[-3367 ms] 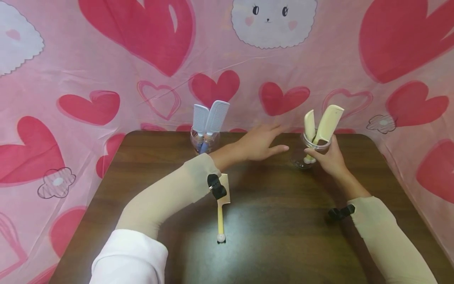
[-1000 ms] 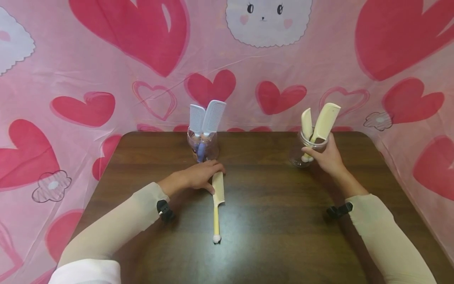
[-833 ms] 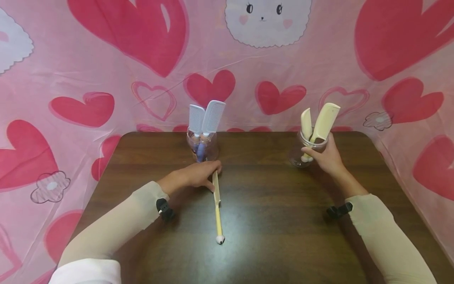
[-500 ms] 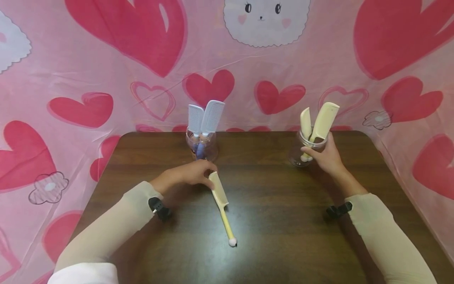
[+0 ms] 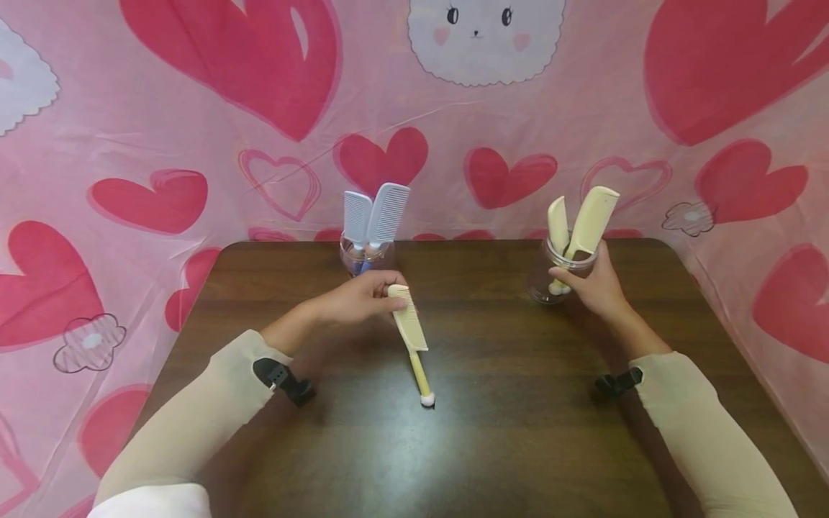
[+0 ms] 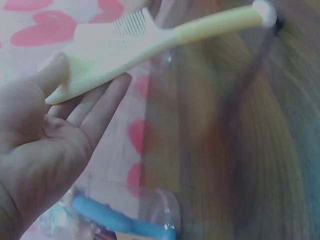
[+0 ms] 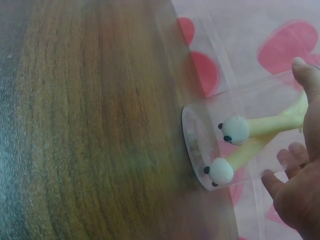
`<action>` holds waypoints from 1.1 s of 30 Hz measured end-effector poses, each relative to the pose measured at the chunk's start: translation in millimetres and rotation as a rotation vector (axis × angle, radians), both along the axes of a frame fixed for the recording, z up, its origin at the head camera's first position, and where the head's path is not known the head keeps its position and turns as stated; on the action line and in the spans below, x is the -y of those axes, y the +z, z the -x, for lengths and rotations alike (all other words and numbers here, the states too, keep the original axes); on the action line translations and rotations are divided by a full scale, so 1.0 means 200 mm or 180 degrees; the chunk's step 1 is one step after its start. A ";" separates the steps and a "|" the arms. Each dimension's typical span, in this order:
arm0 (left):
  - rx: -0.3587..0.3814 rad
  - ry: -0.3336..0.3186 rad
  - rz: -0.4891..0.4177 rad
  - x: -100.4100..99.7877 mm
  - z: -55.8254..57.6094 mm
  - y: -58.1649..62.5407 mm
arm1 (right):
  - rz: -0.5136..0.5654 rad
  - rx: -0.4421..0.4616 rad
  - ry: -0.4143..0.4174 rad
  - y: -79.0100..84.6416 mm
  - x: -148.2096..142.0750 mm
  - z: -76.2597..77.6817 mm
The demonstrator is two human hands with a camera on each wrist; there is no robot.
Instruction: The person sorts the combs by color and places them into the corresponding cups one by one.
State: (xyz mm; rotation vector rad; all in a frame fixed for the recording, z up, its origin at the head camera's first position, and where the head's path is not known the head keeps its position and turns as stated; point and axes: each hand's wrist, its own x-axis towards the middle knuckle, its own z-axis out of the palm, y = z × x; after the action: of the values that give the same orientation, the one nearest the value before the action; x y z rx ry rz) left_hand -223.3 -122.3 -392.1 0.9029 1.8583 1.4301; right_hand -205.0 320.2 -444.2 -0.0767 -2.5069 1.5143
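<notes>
My left hand pinches a pale yellow comb by its toothed end, thumb on one face and fingers behind. The comb's yellow handle slants down toward me and ends in a white ball tip; in the left wrist view the handle is above the wood. My right hand grips a clear jar at its right side, near the rim. Two pale yellow combs stand in that jar, heads up. Their white ball ends are at the jar's bottom in the right wrist view.
A second clear jar holding two light blue combs stands at the back left, just behind my left hand. The brown wooden table ends at a pink heart-patterned cloth behind.
My left hand came from beside the right jar to the lying comb and took hold of its head. The comb has turned, then been lifted and moved away from me. My right hand stays put.
</notes>
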 end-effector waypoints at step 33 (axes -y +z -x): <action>0.0011 0.1486 -0.1087 -0.33 0.04 0.32 | -0.0026 -0.0012 -0.0043 0.00 0.01 0.00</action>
State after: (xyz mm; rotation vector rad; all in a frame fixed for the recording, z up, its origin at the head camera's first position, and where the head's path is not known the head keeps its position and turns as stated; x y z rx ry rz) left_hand -230.4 -57.2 -327.3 0.6350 1.9369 2.0769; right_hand -204.1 317.9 -443.7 -0.0894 -2.5044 1.4973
